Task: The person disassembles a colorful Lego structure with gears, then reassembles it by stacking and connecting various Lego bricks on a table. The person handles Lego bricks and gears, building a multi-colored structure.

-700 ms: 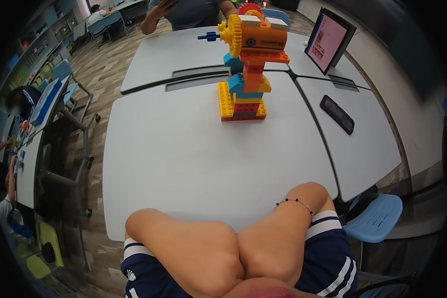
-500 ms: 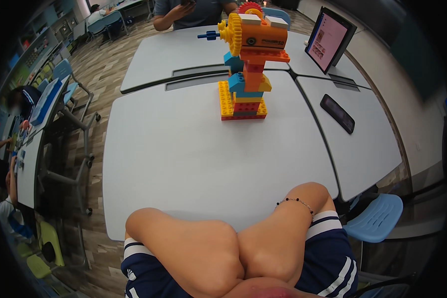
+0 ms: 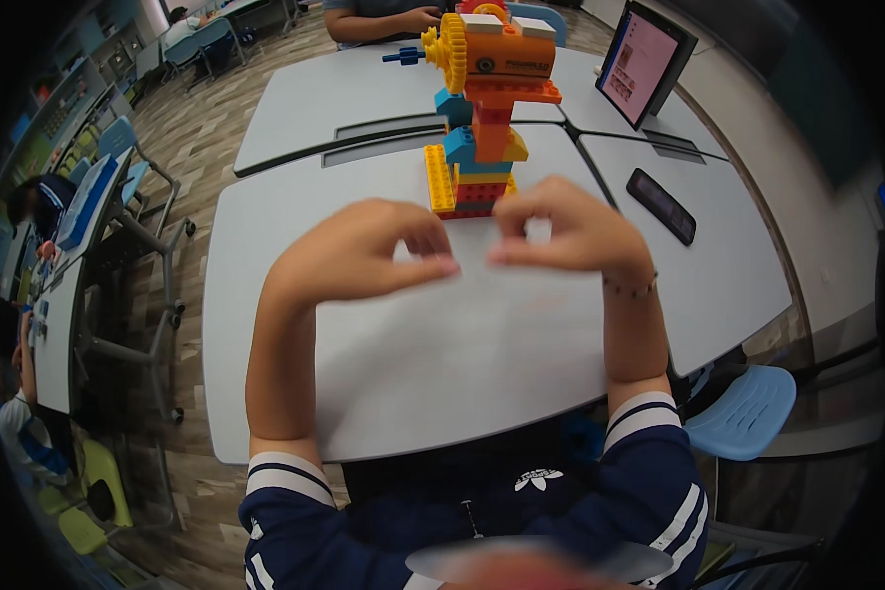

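Both my hands hang in mid-air above the white table [image 3: 383, 383], slightly blurred and holding nothing. My left hand [image 3: 379, 251] has its fingers bent downward and its thumb apart from them. Facing it, my right hand [image 3: 565, 231], with a beaded bracelet at the wrist, has curled fingers and a gap before the thumb. Just beyond them stands a tower of toy building bricks [image 3: 479, 143] in yellow, red, blue and orange. On top sits an orange motor block [image 3: 506, 59] with a yellow gear wheel [image 3: 450, 54] and a blue axle piece [image 3: 403, 57] pointing left. My right hand partly hides the base.
A black phone [image 3: 661, 205] lies on the right-hand table, with a propped-up tablet [image 3: 641, 64] behind it. Across the table a person's hand [image 3: 423, 20] shows at the upper edge. A blue chair [image 3: 742, 413] stands at my right. Other people sit at tables on the left.
My forearms were folded close to me at the table's near edge, the hands tucked out of sight. Now they are unfolded and both hands reach forward, near the brick tower.
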A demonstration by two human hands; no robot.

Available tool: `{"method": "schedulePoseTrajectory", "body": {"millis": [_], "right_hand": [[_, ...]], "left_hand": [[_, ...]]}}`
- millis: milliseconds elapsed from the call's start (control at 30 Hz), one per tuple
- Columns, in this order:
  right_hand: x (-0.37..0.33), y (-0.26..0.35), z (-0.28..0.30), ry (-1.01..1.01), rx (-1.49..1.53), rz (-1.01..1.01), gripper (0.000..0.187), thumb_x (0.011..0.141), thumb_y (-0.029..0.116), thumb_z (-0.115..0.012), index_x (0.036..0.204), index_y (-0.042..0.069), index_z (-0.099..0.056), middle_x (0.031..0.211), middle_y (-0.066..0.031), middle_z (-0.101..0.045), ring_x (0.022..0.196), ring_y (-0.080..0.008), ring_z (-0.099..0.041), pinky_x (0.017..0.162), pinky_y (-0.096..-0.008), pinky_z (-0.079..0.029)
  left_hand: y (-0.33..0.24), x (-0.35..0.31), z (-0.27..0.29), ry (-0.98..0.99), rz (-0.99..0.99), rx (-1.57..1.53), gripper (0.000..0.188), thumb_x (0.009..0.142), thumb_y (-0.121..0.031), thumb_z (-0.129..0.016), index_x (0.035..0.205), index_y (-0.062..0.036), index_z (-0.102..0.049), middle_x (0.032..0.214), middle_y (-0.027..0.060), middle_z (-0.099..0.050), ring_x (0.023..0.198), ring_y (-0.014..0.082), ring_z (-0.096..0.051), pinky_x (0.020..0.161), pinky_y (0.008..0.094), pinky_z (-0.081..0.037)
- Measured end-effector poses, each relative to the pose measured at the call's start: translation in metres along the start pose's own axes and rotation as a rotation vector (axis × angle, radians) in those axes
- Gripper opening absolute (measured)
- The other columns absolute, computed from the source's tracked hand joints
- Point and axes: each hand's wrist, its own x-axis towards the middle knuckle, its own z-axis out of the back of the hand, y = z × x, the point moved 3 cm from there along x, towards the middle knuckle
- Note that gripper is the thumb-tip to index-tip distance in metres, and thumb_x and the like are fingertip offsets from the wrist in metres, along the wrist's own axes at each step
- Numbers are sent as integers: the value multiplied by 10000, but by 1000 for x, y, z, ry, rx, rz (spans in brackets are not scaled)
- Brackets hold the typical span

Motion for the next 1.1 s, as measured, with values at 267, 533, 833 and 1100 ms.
{"method": "schedulePoseTrajectory", "body": {"millis": [267, 533, 833, 1100], "right_hand": [[0, -113, 45, -466, -379, -514, 697, 713, 471, -789, 1181, -6, -591, 1109, -202, -609, 1019, -284, -616, 856, -352, -509], [25, -120, 5, -739, -9, -359, 676, 701, 479, -813, 1111, -19, -613, 1058, -157, -664, 1028, -238, -631, 927, -357, -476], [6, -119, 39, -725, 266, -296, 380, 844, 250, -744, 1092, -5, -610, 1000, -45, -660, 903, -110, -638, 819, -257, -509], [-5, -127, 43, -657, 434, -207, 453, 847, 313, -736, 1128, -10, -589, 1018, -81, -671, 946, -130, -658, 878, -277, -508]], "left_hand": [[114, 47, -50, -311, 249, 489, 678, 836, -385, -651, 1368, -12, -458, 1408, 173, -459, 1322, 300, -415, 1048, 460, -374], [117, 45, -87, -242, 215, 689, 726, 830, -399, -631, 1408, -24, -402, 1449, 160, -392, 1413, 284, -285, 1139, 575, -185], [57, 45, -127, -186, -71, 671, 703, 810, -427, -640, 1353, -19, -459, 1209, 165, -491, 1238, 320, -433, 1109, 626, -187], [57, 37, -51, -970, -175, 201, 367, 739, -207, -746, 988, -31, -542, 881, 129, -530, 778, 279, -528, 785, 385, -413]]}}
